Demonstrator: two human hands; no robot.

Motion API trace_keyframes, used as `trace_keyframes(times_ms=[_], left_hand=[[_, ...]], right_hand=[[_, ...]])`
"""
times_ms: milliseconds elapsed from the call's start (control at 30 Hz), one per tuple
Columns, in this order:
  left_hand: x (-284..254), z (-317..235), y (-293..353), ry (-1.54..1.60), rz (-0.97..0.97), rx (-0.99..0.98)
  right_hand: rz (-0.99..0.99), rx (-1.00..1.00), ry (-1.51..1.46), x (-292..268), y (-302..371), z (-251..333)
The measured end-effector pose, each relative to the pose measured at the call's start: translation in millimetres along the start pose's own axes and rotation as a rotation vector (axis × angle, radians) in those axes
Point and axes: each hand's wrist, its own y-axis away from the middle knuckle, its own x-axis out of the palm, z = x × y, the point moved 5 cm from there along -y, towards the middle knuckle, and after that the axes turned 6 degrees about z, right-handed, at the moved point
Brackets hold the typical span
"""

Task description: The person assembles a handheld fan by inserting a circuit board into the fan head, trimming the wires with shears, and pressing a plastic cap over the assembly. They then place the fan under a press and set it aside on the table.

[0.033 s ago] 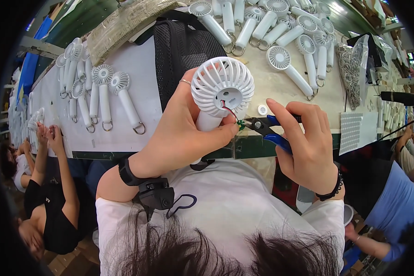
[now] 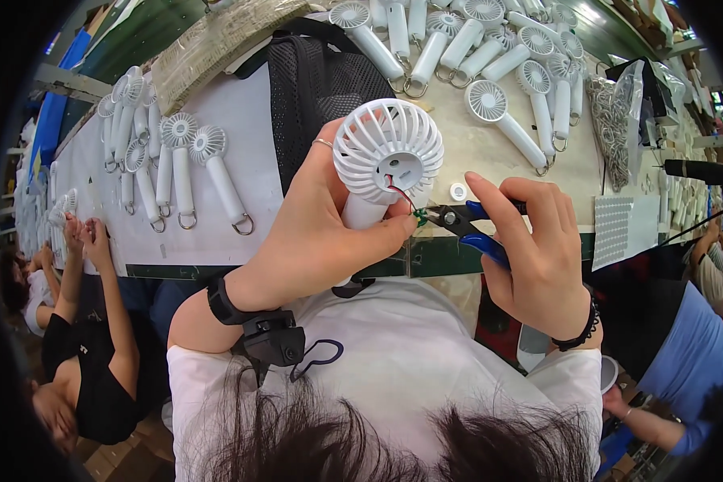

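Note:
My left hand (image 2: 329,217) is closed around the neck of a white handheld fan (image 2: 387,151), its round slatted head facing up. Thin red and dark wires (image 2: 400,191) come out of an opening in the fan's hub and lead to a small green circuit board (image 2: 420,217) by my left thumb. In my right hand (image 2: 534,249) are blue-handled cutting pliers (image 2: 467,221), their jaw tips at the green board. Whether the jaws touch a wire is too small to tell. Past the pliers, a small white round cap (image 2: 458,191) lies on the table.
White handheld fans (image 2: 217,177) with metal rings lie in groups at left and far right. A black mesh bag (image 2: 321,80) lies behind my left hand. To the right are metal rings in a pile (image 2: 610,128) and a sticker sheet (image 2: 612,229). Other people (image 2: 96,353) sit on both sides.

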Motion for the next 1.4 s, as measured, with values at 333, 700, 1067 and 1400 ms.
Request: trace_keyframes(times_ms=[333, 700, 1067, 1400], left_hand=[[-0.2, 1.3, -1.3, -0.056, -0.015, 0.049], [-0.2, 3.0, 0.0, -0.090, -0.048, 0.068], [-1.1, 2.4, 0.1, -0.070, -0.018, 0.031], [-2.1, 5.1, 0.3, -0.086, -0.042, 0.047]], right_hand=[[0.003, -0.014, 0.107, -1.0, -2.1, 1.7], [0.019, -0.018, 0.222, 2.8, -0.2, 2.4], [-0.007, -0.009, 0.247, -0.3, -0.7, 3.8], [0.053, 0.003, 0.264, 1.7, -1.5, 4.1]])
